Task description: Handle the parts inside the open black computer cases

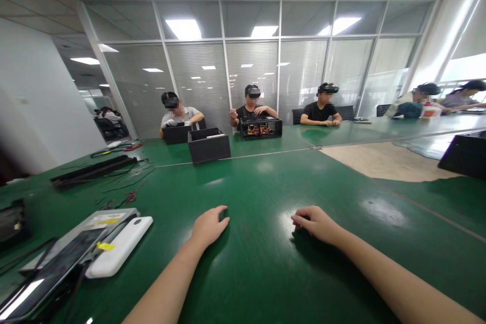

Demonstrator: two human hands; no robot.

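Bare hands apart on a green tabletop, hardware around its edges

From the head view, we see the green tabletop (258, 273) spread before us. At near left lies a cluster of equipment: a white case (123, 248) with a yellow tag (105, 246) by its edge, a grey metal casing (114, 214) just beyond, and a glossy dark slab (64, 260) beside them. This white case is the loose thing nearest our left hand (210, 225), to its left and apart from it. Farther back on the left, a long black bar (94, 171) lies among thin wires.

Across from us, an open-topped black box (209, 149) stands partly in front of a dark panel (176, 134) handled by a far-left person (188, 115). Right of it, a black frame (261, 120) with orange wiring inside stands before another person (250, 110); a third person (322, 111) sits farther right, forearms on the surface. A tan patch (383, 159) covers the far right, with a dark box (463, 154) at the edge.

Both our forearms reach in from the near side. Our left hand is relaxed, thumb spread from the forefinger, holding nothing. Our right hand (317, 224) curls loosely, palm down; its fingertips are tucked under, so we cannot tell whether they hold anything small.
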